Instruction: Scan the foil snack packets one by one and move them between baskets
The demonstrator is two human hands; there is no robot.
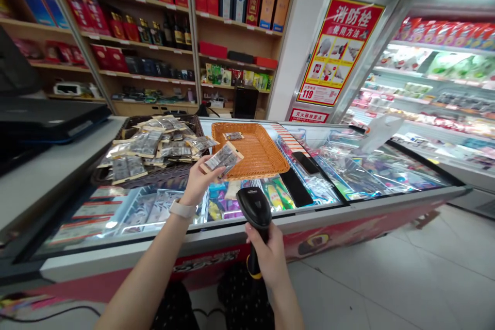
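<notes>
My left hand holds a small clear packet with a card backing over the glass freezer lid, between the two baskets. My right hand grips the handle of a black barcode scanner, whose head points up toward the packet. A dark basket at the left is heaped with several similar packets. An orange woven basket to the right holds one packet.
The baskets rest on a chest freezer with sliding glass lids over frozen goods. Shelves of boxed bottles fill the back wall. An open refrigerated case stands at the right, a black till screen at the left.
</notes>
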